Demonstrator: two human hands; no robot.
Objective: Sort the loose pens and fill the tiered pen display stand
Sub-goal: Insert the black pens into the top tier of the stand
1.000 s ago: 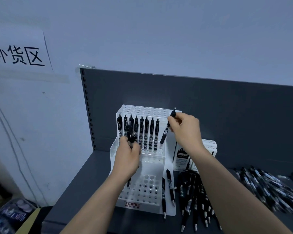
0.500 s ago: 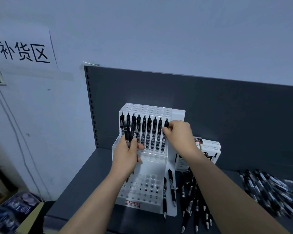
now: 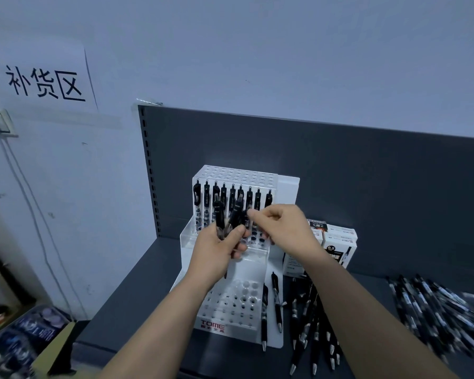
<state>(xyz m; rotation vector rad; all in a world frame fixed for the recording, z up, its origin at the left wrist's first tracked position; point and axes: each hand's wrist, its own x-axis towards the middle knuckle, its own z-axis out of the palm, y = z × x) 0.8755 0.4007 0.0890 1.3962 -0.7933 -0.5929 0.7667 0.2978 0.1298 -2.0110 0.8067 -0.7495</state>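
1. Left grip (image 3: 222, 247) curled round pen bundle (image 3: 231, 217), upright, just in front of display stand (image 3: 236, 173).
2. Right grip (image 3: 279, 228): thumb + index pinched at bundle's top; blurred, can't tell if it has a pen.
3. Stand on shelf (image 3: 137, 310), pen row (image 3: 257, 199) in its upper tier.
4. Loose pens (image 3: 315, 335) lie on shelf, right of stand.

so I count nine pens (image 3: 232, 198) in the stand's (image 3: 238, 173) top row, two loose pens (image 3: 276, 299) on its base, two boxes (image 3: 340, 242) mid-right

White tiered stand (image 3: 238, 173), black pens (image 3: 257, 199) upright in upper tier
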